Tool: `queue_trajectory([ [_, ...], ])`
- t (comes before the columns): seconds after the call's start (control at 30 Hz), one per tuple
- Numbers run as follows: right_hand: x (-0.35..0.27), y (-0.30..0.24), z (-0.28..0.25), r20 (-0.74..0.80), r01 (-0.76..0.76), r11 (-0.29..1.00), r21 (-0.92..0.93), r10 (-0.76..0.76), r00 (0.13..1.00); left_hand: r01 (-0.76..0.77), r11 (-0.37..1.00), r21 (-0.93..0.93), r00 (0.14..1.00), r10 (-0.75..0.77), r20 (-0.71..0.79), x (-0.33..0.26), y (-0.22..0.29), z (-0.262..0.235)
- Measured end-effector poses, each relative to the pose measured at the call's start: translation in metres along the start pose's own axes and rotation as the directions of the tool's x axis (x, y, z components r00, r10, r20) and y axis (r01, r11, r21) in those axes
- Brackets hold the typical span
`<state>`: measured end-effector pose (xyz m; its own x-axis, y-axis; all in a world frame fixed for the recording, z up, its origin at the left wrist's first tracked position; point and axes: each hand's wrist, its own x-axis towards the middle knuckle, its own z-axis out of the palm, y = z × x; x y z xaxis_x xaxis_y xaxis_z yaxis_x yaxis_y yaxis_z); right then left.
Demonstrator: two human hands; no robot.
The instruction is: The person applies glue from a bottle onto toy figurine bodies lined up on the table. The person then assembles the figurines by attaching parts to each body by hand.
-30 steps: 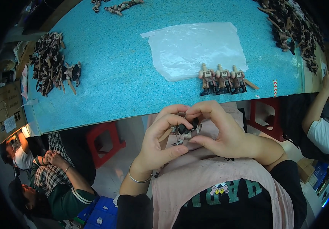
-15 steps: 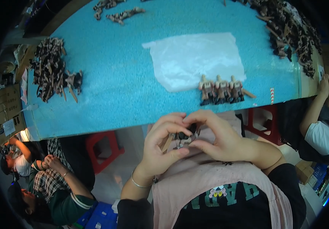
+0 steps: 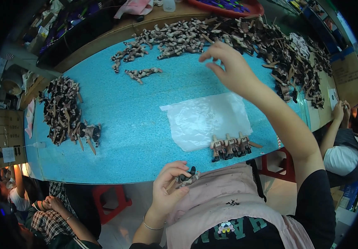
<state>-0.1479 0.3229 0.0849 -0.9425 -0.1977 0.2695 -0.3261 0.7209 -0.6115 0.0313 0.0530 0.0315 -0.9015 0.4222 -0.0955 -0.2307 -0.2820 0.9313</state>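
Figurine (image 3: 192, 177), small, with dark and pale parts: I have it in my left hand (image 3: 164, 190), the fingers (image 3: 172, 170) curled round it and the thumb against its near side. From the head view I see it just in front of the near edge of the worktop (image 3: 133, 124), above the pink apron (image 3: 224, 184). Part of it is hidden by the grip.

My right hand (image 3: 231, 68) is stretched far out over the blue surface, its fingers parted and loosely bent, the thumb standing away from them. It hangs near the front of the far pile (image 3: 175, 37); I cannot judge its height.

Three figures (image 3: 230, 146) stand or lie in a row, I cannot tell which, at the near right corner of the white sheet (image 3: 206, 118). Just beside them on the right is a flat brown piece (image 3: 255, 145).

On my left I have another heap (image 3: 60, 110) of dark and brown figures, and on my right a long dark pile (image 3: 285, 54). Beyond the far edge sits a red tray (image 3: 251, 9) with purple pieces.
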Motion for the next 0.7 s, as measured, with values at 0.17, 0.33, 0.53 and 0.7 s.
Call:
queue_trajectory([
  [0.17,0.067,0.015,0.039,-0.05,0.349,0.85,-0.394,-0.399,0.916,0.038,0.998,-0.059,0.999,-0.039,-0.022,0.001,-0.001,-0.001],
  [0.33,0.08,0.007,0.07,0.06,0.351,0.651,-0.673,-0.425,0.903,0.016,0.999,-0.034,0.999,-0.015,0.03,0.002,-0.001,-0.002],
  [0.53,0.077,0.02,0.069,-0.078,0.35,0.744,-0.57,-0.472,0.878,0.071,0.997,-0.035,0.997,-0.072,-0.012,0.004,0.001,0.004],
  [0.7,0.04,0.003,0.037,-0.108,0.34,0.854,-0.393,-0.41,0.906,0.011,0.999,-0.048,1.0,-0.01,0.028,-0.001,-0.004,-0.001],
])
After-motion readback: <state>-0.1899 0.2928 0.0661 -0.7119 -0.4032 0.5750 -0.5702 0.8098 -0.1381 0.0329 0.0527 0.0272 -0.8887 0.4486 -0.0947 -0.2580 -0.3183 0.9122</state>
